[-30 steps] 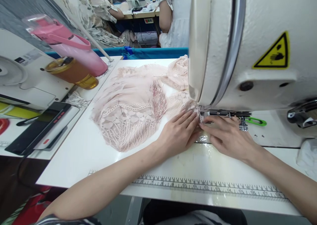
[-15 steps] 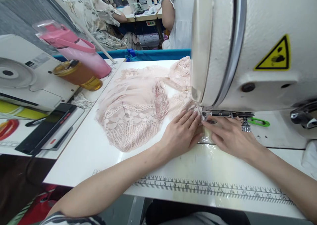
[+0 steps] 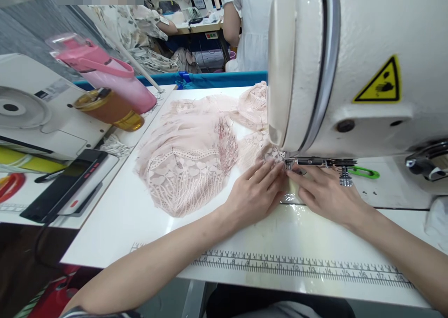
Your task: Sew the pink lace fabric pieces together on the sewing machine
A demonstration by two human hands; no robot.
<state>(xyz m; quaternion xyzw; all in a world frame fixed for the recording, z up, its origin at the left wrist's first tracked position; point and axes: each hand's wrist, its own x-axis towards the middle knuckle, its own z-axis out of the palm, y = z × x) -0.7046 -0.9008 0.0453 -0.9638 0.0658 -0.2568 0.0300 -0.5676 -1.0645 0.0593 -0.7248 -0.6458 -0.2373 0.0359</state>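
Observation:
My left hand (image 3: pixel 257 187) lies with its fingers stretched out and close together on the pale pink lace fabric (image 3: pixel 185 178), its fingertips just left of the presser foot (image 3: pixel 288 163) of the sewing machine (image 3: pixel 311 71). Its thumb is mostly hidden. To the right of the foot, my right hand (image 3: pixel 325 192) rests on the machine bed with index finger and thumb apart, the index tip close to the foot. Some of its fingers are hidden behind the metal attachment. The lace spreads in soft folds over the table to the left and behind the machine head.
A pink bottle (image 3: pixel 115 75) and an amber cup (image 3: pixel 110 108) stand at the left, near a black device (image 3: pixel 66 185) and another machine (image 3: pixel 31 108). A green thread snipper (image 3: pixel 366 172) lies right of the foot. A ruler strip (image 3: pixel 301 266) runs along the table's front. People sit beyond.
The fingers of my left hand have drawn back slightly toward me, and more lace shows beside the foot. My right hand stays almost in place. The view has shifted a little.

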